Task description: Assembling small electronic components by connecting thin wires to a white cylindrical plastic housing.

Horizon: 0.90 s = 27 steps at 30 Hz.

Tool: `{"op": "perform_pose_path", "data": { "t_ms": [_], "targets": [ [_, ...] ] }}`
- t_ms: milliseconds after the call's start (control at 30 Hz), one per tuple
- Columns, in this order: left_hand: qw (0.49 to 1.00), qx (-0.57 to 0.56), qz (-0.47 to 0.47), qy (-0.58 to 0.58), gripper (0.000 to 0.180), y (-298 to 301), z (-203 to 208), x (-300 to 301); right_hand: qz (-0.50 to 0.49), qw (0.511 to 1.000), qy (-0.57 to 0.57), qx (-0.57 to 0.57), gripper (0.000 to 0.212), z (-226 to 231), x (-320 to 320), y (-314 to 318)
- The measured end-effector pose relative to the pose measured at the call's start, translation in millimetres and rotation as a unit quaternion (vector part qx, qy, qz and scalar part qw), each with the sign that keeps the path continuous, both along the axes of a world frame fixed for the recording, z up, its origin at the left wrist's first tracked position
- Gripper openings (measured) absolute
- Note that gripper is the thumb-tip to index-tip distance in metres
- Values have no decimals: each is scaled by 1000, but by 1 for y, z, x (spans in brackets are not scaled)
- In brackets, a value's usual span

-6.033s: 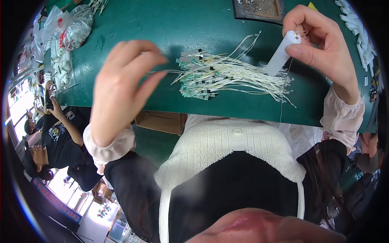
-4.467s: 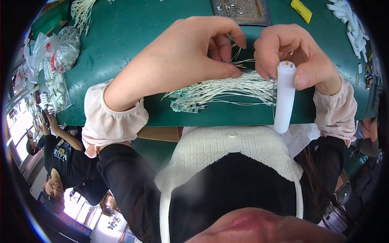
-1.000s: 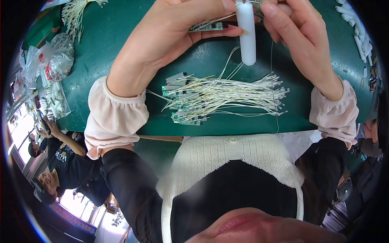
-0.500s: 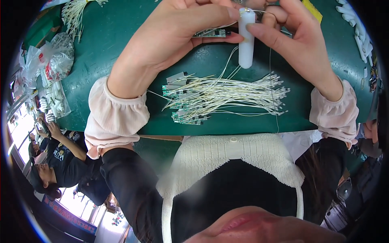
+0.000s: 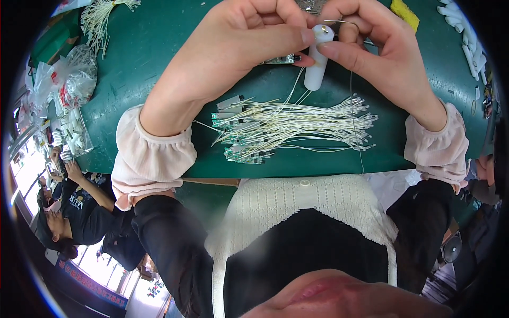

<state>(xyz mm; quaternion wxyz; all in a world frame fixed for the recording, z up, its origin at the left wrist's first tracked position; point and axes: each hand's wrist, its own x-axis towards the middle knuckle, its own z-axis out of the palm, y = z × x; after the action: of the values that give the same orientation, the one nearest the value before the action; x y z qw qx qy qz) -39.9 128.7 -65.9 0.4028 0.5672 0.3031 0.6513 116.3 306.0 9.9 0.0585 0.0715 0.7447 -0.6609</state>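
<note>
Cream knit apron bib (image 5: pixel 305 193), lower centre; no lettering seen on it. Next, green worktop (image 5: pixel 143 61), with a bundle of white wires (image 5: pixel 307 124) lying mid-frame, small green boards at its left end. Above it, top centre: right hand (image 5: pixel 379 50) pinching white tube (image 5: pixel 316 71), tilted, metal bit at top end, thin wire by the fingers. Left hand (image 5: pixel 241 47) closed on a circuit board (image 5: pixel 281 60), mostly hidden, thumb at tube's upper end. Yellow sponge (image 5: pixel 405 16), upper right. Clear plastic bag (image 5: pixel 79 74) with red marks, upper left, unreadable. Co-worker's black shirt (image 5: pixel 90 212), left, pale lettering. Banner (image 5: pixel 93 284), lower left, red characters, warped.
</note>
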Motion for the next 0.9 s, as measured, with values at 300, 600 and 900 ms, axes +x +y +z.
{"op": "perform_pose_path", "data": {
  "t_ms": [300,600,900],
  "targets": [
    [864,-430,106,-238,6,-14,44,13,-1,999,-14,28,24,-2,-1,1],
    [902,-406,109,-99,22,-26,86,20,8,999,-6,35,24,-3,-2,5],
    [808,-211,359,416,27,-23,84,43,174,800,558,-139,26,-58,-36,9]
  ]
}}
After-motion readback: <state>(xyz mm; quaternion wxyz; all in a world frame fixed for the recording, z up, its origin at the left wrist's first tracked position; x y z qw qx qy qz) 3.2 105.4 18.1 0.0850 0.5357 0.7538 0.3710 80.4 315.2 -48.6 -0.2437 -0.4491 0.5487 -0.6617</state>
